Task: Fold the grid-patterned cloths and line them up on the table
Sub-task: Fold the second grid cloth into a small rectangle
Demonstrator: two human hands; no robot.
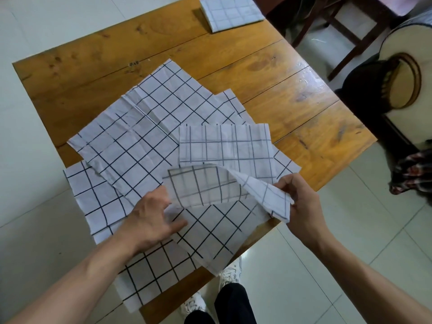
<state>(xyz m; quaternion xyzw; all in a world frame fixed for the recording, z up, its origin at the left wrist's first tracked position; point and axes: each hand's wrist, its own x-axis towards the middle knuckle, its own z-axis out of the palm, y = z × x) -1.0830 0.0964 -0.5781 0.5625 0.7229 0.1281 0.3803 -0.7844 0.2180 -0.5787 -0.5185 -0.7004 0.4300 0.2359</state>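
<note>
- The right hand (pixel 301 202) pinches a corner of the half-folded cloth (pixel 224 146), thumb and fingers curled on the fabric, and lifts that corner clear of the counter (pixel 93 66) near its front right edge.
- The lifted flap arcs from the right hand leftward and is thin enough for its grid lines to show through.
- The left hand (pixel 152 218) lies with fingers spread and nearly straight on the cloths, its fingertips at the left end of the raised flap; this grip is open, and I cannot tell whether it presses the flap itself or the sheet below.
- The rest of the half-folded cloth lies flat as a rectangle just beyond the hands, on top of the spread cloths.
- Several unfolded grid cloths (pixel 140 127) overlap at different angles across the near half of the counter; one (pixel 145 281) hangs over the front edge.
- One folded cloth (pixel 231 14) sits apart at the far right corner of the counter.
- A dark wooden chair (pixel 346 33) stands beyond the right side, on a pale tiled floor (pixel 339 230).
</note>
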